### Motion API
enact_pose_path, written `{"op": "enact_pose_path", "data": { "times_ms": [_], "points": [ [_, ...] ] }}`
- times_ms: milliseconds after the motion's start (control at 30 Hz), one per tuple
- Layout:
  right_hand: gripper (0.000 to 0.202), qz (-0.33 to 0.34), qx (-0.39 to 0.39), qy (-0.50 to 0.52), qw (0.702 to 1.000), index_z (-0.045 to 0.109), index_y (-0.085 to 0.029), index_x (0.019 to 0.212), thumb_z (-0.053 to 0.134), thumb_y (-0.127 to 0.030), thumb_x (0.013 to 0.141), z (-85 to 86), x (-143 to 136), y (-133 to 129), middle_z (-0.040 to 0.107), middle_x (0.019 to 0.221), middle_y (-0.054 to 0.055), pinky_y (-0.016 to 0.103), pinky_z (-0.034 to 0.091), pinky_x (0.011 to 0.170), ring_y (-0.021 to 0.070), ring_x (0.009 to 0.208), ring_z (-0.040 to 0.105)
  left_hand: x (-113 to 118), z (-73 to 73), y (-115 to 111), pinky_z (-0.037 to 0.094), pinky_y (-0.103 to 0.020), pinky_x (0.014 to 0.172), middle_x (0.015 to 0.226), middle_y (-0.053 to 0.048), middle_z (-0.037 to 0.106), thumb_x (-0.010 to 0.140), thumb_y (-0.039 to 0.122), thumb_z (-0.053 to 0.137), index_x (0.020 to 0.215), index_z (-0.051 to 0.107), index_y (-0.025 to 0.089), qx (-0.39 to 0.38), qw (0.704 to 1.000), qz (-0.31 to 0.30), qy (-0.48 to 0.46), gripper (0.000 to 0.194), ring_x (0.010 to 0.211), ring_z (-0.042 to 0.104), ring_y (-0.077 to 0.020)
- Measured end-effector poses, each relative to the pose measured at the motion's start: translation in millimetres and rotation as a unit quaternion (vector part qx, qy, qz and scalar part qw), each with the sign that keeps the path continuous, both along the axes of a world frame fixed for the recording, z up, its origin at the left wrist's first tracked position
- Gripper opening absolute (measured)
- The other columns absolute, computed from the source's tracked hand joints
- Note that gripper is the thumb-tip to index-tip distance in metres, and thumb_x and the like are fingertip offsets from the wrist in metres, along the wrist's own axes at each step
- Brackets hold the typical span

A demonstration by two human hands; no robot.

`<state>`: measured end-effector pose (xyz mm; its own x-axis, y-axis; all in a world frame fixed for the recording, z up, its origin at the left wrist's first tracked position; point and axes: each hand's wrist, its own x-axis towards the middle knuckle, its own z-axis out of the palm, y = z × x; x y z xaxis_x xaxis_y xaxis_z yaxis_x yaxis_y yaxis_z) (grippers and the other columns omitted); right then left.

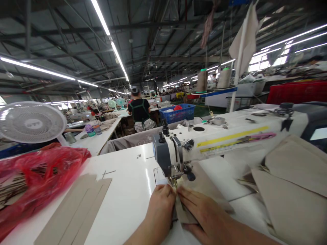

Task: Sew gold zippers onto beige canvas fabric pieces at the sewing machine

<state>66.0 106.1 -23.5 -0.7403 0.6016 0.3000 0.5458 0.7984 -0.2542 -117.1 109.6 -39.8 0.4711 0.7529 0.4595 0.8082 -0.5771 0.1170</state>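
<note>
A white sewing machine (204, 136) with a dark grey head stands before me, its needle area close above my fingertips. My left hand (162, 207) is closed, its curled fingers pinching the left edge of a narrow beige fabric piece (184, 213) just below the presser foot. From the right, my right hand (204, 211) holds the same piece, fingers together and pointing to the needle, thumb at the near edge. A wider beige panel (206, 185) lies under the machine arm, behind the right hand. The fingertips partly hide the stitching spot.
Flat beige panels (76, 207) lie left, beside a red plastic bag (51, 177) of cut pieces. More beige panels (291, 190) are piled right. A white fan (33, 122), a blue crate (177, 114), thread cones (202, 81) and a seated person (140, 110) are farther off.
</note>
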Motion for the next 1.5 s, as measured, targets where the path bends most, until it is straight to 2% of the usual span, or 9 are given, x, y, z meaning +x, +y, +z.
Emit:
{"op": "enact_pose_path", "data": {
  "times_ms": [100,233,333,467,533,767,1067,1300,1500],
  "points": [
    [0.055,0.001,0.063,0.002,0.998,0.052,0.002,0.124,0.054,-0.013,0.071,-11.3,2,5,0.049,0.127,0.022,0.044,0.046,0.096,0.0328,0.115,0.051,-1,2.7,-5,0.052,-0.036,0.076,0.089,-0.009,0.063,0.076,0.004,0.047,0.093,0.063,0.015,-0.020,1.000,0.011,-0.002,0.026,0.084,0.058,-0.0227],
    [0.038,0.013,0.117,0.050,0.992,0.060,-0.006,0.115,0.040,-0.007,0.083,-25.8,2,3,0.060,0.116,0.016,0.038,0.050,0.092,0.0250,0.106,0.059,0,9.7,-23,0.049,-0.039,0.086,0.099,-0.009,0.063,0.070,0.002,0.049,0.097,0.061,0.015,-0.032,0.998,-0.052,-0.025,0.032,0.090,0.058,-0.0227],
    [0.033,0.011,0.056,0.081,0.995,0.065,-0.010,0.104,0.037,-0.005,0.087,-13.8,1,4,0.066,0.107,0.013,0.035,0.051,0.087,0.0218,0.098,0.062,3,16.4,-30,0.047,-0.041,0.088,0.100,-0.008,0.064,0.074,0.005,0.053,0.099,0.060,0.016,-0.036,0.996,-0.070,-0.034,0.028,0.090,0.060,-0.0223],
    [0.021,-0.058,-0.104,0.058,0.991,0.069,-0.015,0.076,0.052,-0.015,0.087,16.7,-2,14,0.069,0.075,0.004,0.027,0.050,0.068,0.0166,0.070,0.065,5,22.4,-23,0.052,-0.038,0.072,0.089,-0.005,0.067,0.075,0.011,0.064,0.092,0.062,0.017,-0.058,0.998,0.002,-0.033,0.017,0.078,0.061,-0.0220],
    [0.021,-0.067,-0.121,0.044,0.989,0.069,-0.015,0.072,0.055,-0.018,0.087,19.6,-2,15,0.069,0.070,0.003,0.026,0.049,0.065,0.0162,0.066,0.064,5,22.2,-20,0.053,-0.036,0.064,0.081,-0.004,0.066,0.077,0.011,0.062,0.085,0.062,0.017,-0.048,0.998,0.022,-0.015,0.010,0.069,0.061,-0.0207],
    [0.036,0.001,0.189,0.121,0.974,0.065,-0.003,0.102,0.032,-0.003,0.089,-32.9,0,-1,0.066,0.104,0.016,0.031,0.053,0.085,0.0214,0.095,0.063,11,9.3,-27,0.055,-0.033,0.068,0.080,-0.008,0.064,0.081,0.002,0.046,0.086,0.061,0.010,0.120,0.990,-0.056,0.055,0.017,0.072,0.061,-0.0199],
    [0.033,-0.009,0.204,0.165,0.965,0.067,-0.005,0.095,0.035,0.000,0.087,-35.5,-9,14,0.068,0.097,0.013,0.028,0.055,0.082,0.0192,0.088,0.065,6,6.4,-10,0.054,-0.031,0.061,0.073,-0.006,0.060,0.090,0.009,0.036,0.081,0.058,0.013,0.143,0.986,-0.072,0.039,0.025,0.066,0.059,-0.0187],
    [0.028,-0.002,0.184,0.133,0.974,0.065,-0.005,0.103,0.045,0.000,0.084,-31.2,-13,31,0.067,0.100,0.013,0.028,0.053,0.087,0.0192,0.092,0.064,1,6.4,6,0.055,-0.033,0.060,0.076,-0.006,0.061,0.081,0.005,0.051,0.082,0.060,0.014,0.078,0.995,-0.026,0.062,0.013,0.067,0.060,-0.0204],
    [0.028,-0.072,0.273,0.118,0.952,0.065,-0.004,0.101,0.042,-0.002,0.085,-48.0,-18,25,0.065,0.108,0.015,0.032,0.054,0.086,0.0221,0.098,0.062,-5,-0.6,-7,0.057,-0.033,0.074,0.095,-0.008,0.065,0.084,0.007,0.047,0.093,0.061,0.016,0.051,0.999,-0.004,-0.002,0.019,0.085,0.063,-0.0206]
  ]
}}
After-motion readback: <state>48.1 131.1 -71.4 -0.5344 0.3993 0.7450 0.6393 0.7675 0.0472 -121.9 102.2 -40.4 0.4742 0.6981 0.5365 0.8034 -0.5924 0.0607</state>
